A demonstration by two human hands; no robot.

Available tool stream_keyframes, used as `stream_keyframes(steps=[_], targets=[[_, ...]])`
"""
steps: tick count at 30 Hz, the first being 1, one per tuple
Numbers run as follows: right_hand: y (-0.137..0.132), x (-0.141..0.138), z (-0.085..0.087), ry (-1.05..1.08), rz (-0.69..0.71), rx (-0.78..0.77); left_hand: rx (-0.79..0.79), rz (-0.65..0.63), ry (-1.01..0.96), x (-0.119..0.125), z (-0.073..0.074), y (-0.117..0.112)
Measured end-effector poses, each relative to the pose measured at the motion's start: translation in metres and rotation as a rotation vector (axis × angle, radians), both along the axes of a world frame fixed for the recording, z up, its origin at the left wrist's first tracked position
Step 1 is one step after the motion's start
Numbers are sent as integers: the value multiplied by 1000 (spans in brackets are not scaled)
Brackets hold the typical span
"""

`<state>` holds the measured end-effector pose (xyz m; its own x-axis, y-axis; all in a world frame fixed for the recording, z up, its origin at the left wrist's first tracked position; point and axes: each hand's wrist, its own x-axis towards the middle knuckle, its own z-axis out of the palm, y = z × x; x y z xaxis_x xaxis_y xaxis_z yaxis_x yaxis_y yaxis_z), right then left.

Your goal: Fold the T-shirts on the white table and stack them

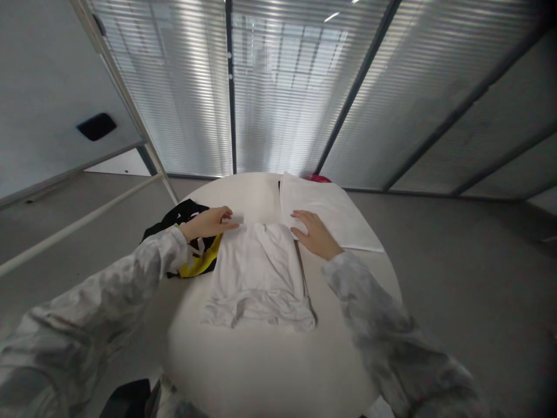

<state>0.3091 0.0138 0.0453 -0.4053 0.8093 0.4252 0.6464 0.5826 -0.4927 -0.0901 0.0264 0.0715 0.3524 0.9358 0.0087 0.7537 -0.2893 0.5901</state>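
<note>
A white garment (257, 273), partly folded, lies flat in the middle of a round white table (270, 360). My left hand (209, 223) rests on its far left corner with fingers stretched out flat. On the far right corner lies my right hand (314, 233), palm down with fingers spread. Neither hand grips the cloth. Both arms wear grey mottled sleeves.
A black and yellow garment (191, 244) is heaped at the table's left edge. A folded white cloth (326, 212) lies at the far right, with something red (319, 179) behind it. Glass walls with blinds stand beyond. Dark cloth (130, 400) shows near my lap.
</note>
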Motion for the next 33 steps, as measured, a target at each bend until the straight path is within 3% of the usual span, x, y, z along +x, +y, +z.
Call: stream_keyframes(steps=[2,5,7,10,14,22,26,28,30,33], targets=[[30,-14,-6,-48,29,-54,-117,-99,-10,3,-3,20],[48,-27,-11,-23,124,-206,-199,-208,-41,5,1,27],[49,-27,-10,91,169,-345,-224,-216,-131,1,7,24],[49,-18,-6,281,116,-489,-270,-133,-268,-13,13,19],[58,-12,-5,302,-25,-365,-271,19,-335,-25,5,29],[65,-29,-27,165,-262,-183,29,137,-228,-14,-40,47],[51,-30,-22,130,-343,-94,188,150,-140,-4,-39,31],[33,-32,-14,83,-328,10,284,59,-96,4,-30,11],[6,-34,-8,26,-188,81,318,-120,-91,12,-19,-17],[-46,-32,-7,-67,184,31,228,-434,-85,20,-8,-67]])
